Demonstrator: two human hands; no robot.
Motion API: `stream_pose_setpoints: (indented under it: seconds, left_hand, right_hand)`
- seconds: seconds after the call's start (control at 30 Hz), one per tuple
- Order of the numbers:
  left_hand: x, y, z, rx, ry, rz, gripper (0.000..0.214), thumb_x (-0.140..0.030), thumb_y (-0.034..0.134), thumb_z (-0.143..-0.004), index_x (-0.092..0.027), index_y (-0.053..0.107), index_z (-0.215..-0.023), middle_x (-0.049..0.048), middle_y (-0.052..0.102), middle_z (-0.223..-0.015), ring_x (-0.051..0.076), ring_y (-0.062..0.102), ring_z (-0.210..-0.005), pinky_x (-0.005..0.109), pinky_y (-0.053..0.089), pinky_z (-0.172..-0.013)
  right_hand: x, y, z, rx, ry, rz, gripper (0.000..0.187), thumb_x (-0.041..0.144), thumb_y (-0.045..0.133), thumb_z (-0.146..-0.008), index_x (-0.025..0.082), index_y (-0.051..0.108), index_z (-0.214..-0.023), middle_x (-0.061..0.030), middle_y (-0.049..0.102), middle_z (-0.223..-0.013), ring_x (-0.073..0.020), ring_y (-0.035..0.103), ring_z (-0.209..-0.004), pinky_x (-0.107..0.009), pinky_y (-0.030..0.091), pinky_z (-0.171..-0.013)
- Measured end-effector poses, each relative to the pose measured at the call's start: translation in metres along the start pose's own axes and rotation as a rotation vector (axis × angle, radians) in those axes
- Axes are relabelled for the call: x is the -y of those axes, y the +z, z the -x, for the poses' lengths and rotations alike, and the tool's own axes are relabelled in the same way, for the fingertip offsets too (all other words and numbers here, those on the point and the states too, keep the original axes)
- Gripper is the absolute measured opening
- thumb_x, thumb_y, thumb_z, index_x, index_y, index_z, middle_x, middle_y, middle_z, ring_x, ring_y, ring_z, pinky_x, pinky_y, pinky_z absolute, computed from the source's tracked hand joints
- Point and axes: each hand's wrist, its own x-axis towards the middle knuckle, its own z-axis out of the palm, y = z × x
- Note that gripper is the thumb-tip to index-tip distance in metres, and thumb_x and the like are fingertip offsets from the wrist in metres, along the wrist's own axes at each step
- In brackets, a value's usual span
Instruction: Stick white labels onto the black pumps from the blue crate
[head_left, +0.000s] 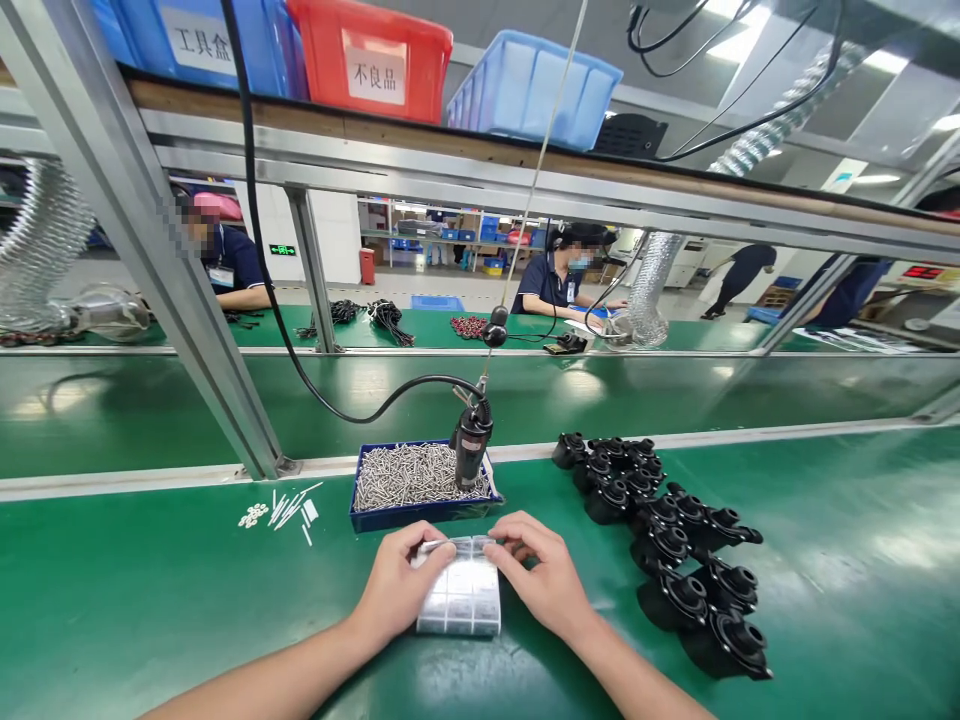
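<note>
A silvery sheet of labels (463, 598), marked off into rectangles by pale lines, lies in front of me on the green bench. My left hand (401, 578) pinches its far left corner between thumb and fingers. At the far right corner, my right hand (541, 568) has its thumb and curled fingers closed on the edge. Just beyond the hands is a blue tray (409, 517) full of metal screws (405, 476). Over the tray's right part hangs a black electric screwdriver (472, 445), its cable curving up to the left.
Several black round housings (675, 598) stand in rows to the right. White rings (253, 515) and thin white strips (289, 505) lie at left. An aluminium post (180, 290) rises at left, below a shelf with a red bin (373, 60). Other people sit at the opposite bench.
</note>
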Motion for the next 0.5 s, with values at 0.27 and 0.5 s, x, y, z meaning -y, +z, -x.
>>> stream_pose_setpoints:
  seconds: [0.27,0.5]
  left_hand:
    - [-0.0023,0.0024,0.0057,0.088,0.092,0.061,0.033,-0.051,0.071,-0.087,-0.018,0.074,-0.088,0.0049,0.073,-0.083,0.022,0.064,-0.076,0.03,0.047,-0.07]
    - [-0.0007,0.0027,0.0087,0.082,0.053,0.189,0.048,-0.066,0.072,-0.089,-0.018,0.072,-0.096,0.0081,0.075,-0.091,0.024,0.07,-0.083,0.03,0.052,-0.071]
  right_hand:
    - [0.01,-0.0035,0.0016,-0.014,-0.333,0.096,0.029,0.018,0.076,-0.094,0.029,0.076,-0.121,-0.0051,0.078,-0.098,-0.0255,0.069,-0.096,-0.041,0.059,-0.087]
    - [0.0053,0.002,0.0025,-0.065,-0.238,0.133,0.055,0.016,0.073,-0.095,0.028,0.057,-0.146,-0.0032,0.08,-0.099,-0.0266,0.068,-0.104,-0.047,0.056,-0.102]
